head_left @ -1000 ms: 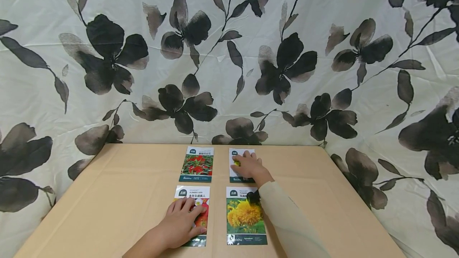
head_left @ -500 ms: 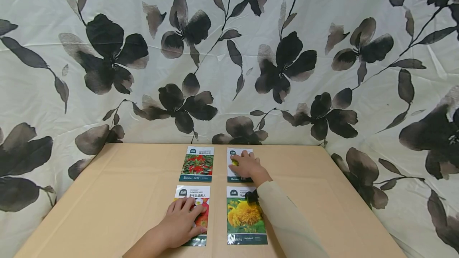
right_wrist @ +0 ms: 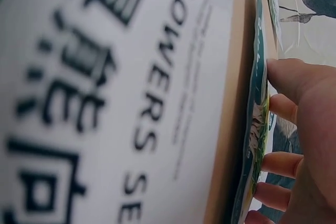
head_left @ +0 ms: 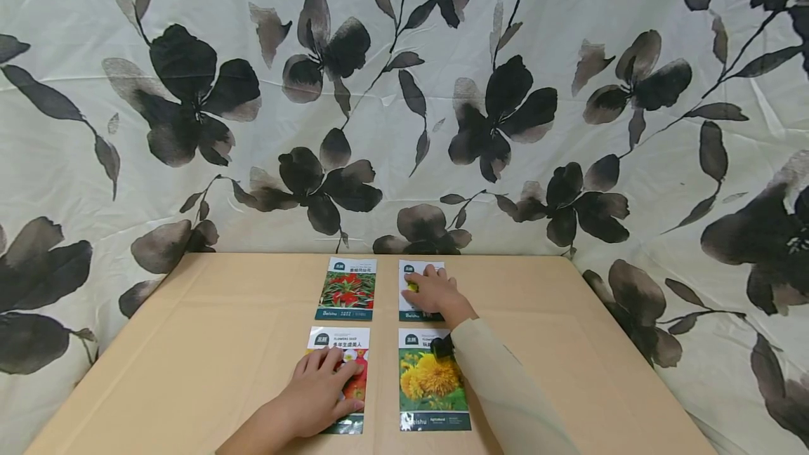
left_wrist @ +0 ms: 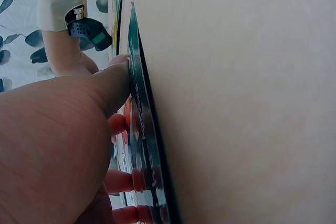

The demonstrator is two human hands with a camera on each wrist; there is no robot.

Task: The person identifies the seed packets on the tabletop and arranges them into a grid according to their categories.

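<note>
Four-square on the table lie flower seed packets. My left hand (head_left: 319,395) rests with spread fingers on the near left packet (head_left: 341,338), whose red picture it partly covers; in the left wrist view, thumb and fingertips touch that packet's face (left_wrist: 137,72). On the far right packet (head_left: 413,315), my right hand (head_left: 436,293) lays its fingertips, hiding much of the print. The right wrist view shows thumb and fingers against this packet's front (right_wrist: 257,129). Beneath the right forearm is the near right packet (head_left: 432,388) with yellow blooms. The far left packet (head_left: 346,293), with red flowers, is untouched.
A light wooden-coloured table (head_left: 189,343) carries the packets. Behind it and along its sides hangs a white cloth (head_left: 404,139) with dark flower prints. A small black camera (head_left: 442,347) sits at the right wrist, above the near right packet.
My right hand has slid slightly left together with the far right packet, bringing its left edge closer in line with the near right packet. The left hand has stayed still.
</note>
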